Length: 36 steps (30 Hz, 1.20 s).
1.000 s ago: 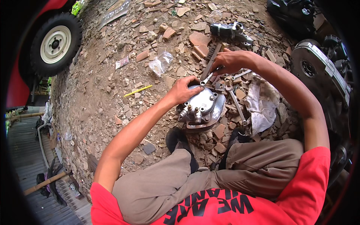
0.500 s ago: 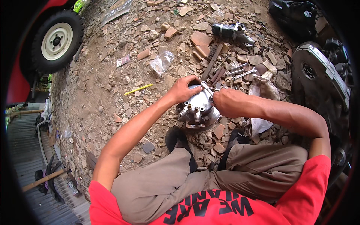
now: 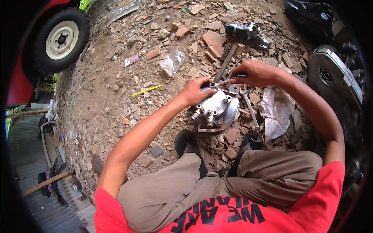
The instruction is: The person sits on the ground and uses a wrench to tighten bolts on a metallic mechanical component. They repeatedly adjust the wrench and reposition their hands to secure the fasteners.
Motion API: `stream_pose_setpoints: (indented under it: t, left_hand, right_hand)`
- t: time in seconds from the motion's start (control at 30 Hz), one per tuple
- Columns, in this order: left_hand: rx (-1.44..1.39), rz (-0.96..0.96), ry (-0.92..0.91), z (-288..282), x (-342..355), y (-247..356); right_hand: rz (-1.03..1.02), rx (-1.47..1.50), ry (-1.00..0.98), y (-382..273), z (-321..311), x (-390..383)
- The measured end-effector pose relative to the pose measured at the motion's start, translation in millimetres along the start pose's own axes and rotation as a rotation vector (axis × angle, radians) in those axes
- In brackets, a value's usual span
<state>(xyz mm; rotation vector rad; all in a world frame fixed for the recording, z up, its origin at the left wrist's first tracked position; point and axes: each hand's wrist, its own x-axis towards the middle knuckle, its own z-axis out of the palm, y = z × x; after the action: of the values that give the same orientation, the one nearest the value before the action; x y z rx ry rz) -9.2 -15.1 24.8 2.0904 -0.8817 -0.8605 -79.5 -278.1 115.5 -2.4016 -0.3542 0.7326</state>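
Observation:
A round silver metal housing (image 3: 213,105) with short brass-tipped fittings sits on the rubble between my feet. Across its far edge lies a combination wrench (image 3: 222,82). My left hand (image 3: 196,91) closes round the wrench's ring end, thumb resting on the housing's top. At the wrench's other end my right hand (image 3: 254,73) pinches the shank; part of it is hidden by the fingers. A second wrench (image 3: 250,110) lies just right of the housing, beside a dirty white rag (image 3: 276,112).
A wire brush (image 3: 226,62) lies beyond the housing, with a black-and-silver cylindrical motor (image 3: 246,33) farther off. Large machine parts (image 3: 326,73) stand at right. A yellow stick (image 3: 147,90) and a plastic bag (image 3: 172,63) lie left. A vehicle wheel (image 3: 61,40) is at far left.
My right hand has moved up and right, swinging the wrench's free end away from the housing. My left hand stays at the ring end. The view has shifted slightly.

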Motion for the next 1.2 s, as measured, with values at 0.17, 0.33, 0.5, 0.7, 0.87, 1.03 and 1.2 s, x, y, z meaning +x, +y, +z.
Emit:
stream_pose_setpoints:
  t: [0.17,0.33,0.5,0.7,0.87,1.03,1.2]
  left_hand:
    - [0.001,0.024,0.035,1,-1,-5]
    - [-0.003,0.045,0.03,1,-1,-5]
    - [-0.019,0.018,0.017,2,1,-3]
    - [-0.059,0.03,0.025,-2,-4,-11]
    - [-0.088,0.036,-0.002,3,3,-5]
    - [-0.033,0.019,0.031,-1,-4,-9]
    - [-0.069,0.033,0.011,1,0,-5]
  right_hand:
    - [-0.102,-0.058,0.026,30,9,12]
    - [-0.126,-0.192,-0.024,44,9,29]
    - [-0.05,-0.246,-0.197,43,1,48]
    - [0.065,-0.237,-0.227,-13,29,19]
    - [-0.084,-0.184,0.04,-30,76,-15]
    - [0.19,0.307,-0.103,-55,18,-18]
    - [-0.007,0.184,0.13,-12,11,-13]
